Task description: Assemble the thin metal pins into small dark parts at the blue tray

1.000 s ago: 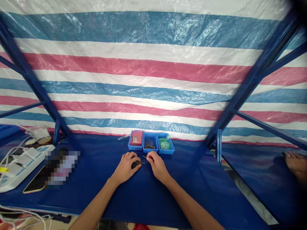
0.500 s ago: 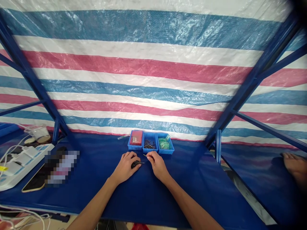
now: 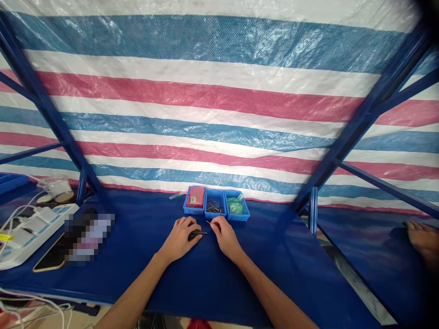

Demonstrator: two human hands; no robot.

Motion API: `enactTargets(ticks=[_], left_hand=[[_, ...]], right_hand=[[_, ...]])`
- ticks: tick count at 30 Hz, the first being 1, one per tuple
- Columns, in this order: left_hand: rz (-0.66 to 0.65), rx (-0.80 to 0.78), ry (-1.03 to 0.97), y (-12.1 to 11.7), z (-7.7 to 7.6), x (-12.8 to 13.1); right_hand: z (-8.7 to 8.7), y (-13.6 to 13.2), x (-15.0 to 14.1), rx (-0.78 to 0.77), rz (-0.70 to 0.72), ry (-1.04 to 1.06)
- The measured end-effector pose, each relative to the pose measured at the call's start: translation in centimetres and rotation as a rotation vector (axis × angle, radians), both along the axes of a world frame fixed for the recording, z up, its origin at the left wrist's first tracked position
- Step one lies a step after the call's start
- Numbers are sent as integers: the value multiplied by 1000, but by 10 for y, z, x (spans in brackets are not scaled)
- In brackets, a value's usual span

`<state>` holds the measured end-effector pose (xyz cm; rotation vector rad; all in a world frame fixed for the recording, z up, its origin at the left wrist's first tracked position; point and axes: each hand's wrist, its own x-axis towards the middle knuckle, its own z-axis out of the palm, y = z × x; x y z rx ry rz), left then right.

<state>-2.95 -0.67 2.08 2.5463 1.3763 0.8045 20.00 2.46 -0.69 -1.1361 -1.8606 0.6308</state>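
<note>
My left hand (image 3: 180, 242) rests on the blue table, its fingers curled round a small bunch of dark, thin screws (image 3: 196, 234) whose ends poke out toward the right. Close by on the right, my right hand (image 3: 225, 237) pinches one thin screw (image 3: 208, 222) between thumb and forefinger, its tip pointing left. Just beyond both hands stand three small blue bins in a row. The left bin (image 3: 194, 211) holds red packets (image 3: 196, 195). In the middle bin (image 3: 215, 216) lie loose dark screws (image 3: 214, 206), and the right bin (image 3: 242, 218) contains green packets (image 3: 235, 205).
To the left lie a phone (image 3: 50, 256) and a white power strip (image 3: 51, 224) with plugs and cables. A plastic cup (image 3: 60, 186) stands behind them. Blue metal posts (image 3: 313, 210) flank the table (image 3: 137, 274). Another person's hand (image 3: 423, 235) is at the far right.
Both hands keep nearly the same pose and grip. The whole view has shifted very slightly.
</note>
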Motion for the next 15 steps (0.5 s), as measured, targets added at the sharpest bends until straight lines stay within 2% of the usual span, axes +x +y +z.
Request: enactTargets(ticks=[15], left_hand=[[-4,19,-3,1,-2,0]], right_hand=[[0,0,0,21,14,57]])
